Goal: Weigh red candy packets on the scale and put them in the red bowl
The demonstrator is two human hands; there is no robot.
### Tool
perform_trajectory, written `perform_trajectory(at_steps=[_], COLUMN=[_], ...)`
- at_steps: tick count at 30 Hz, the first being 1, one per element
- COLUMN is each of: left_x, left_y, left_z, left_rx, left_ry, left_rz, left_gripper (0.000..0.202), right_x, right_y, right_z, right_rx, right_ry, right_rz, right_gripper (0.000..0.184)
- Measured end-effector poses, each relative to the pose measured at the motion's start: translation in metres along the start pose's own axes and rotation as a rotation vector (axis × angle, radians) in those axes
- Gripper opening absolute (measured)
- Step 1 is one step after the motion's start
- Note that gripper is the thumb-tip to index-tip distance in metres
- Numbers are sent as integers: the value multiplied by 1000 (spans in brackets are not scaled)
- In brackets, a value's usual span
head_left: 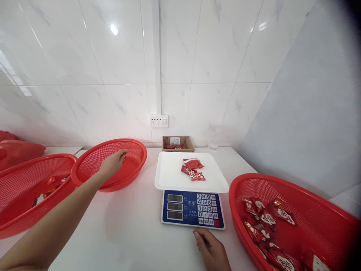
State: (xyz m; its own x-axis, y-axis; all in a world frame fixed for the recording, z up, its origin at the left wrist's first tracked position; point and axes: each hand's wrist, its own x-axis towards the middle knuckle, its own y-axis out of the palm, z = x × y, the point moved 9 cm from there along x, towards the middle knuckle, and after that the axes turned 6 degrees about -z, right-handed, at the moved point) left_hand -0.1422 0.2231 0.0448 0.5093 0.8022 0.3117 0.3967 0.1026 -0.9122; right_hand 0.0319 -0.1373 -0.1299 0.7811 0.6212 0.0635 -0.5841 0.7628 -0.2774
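Note:
My left hand (113,164) reaches over the middle red plastic basket (135,147). Its fingers are curled together, and whatever may be inside them is hidden from me. Close to the front edge of the digital scale (193,209), my right hand (210,249) is loosely closed, with nothing showing in it. A few small red packets (193,163) lie in a loose pile on the scale's white weighing tray (169,171). One of them has a white pattern with red spots.
At the right, a red basket (239,184) holds several red packets (267,220). Another red basket (17,222) at the left has a few packets inside. Red bags (22,148) lie behind it. Against the tiled wall stands a small cardboard box (187,143), below a socket (159,121).

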Motion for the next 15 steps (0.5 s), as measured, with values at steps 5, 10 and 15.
perform_trajectory(at_steps=[5,10,15], left_x=[2,-12,-58], left_y=[18,27,57], left_z=[-6,-94,-206], left_rx=[200,-38,-305], left_ry=[102,430,779], left_rz=[45,-89,44], left_gripper=[52,39,30], right_x=[0,0,1], right_y=[1,0,1], right_z=[1,2,4], right_rx=[-32,-45,-68], right_ry=[-12,-16,-28], right_rz=[29,27,44], right_gripper=[33,33,32])
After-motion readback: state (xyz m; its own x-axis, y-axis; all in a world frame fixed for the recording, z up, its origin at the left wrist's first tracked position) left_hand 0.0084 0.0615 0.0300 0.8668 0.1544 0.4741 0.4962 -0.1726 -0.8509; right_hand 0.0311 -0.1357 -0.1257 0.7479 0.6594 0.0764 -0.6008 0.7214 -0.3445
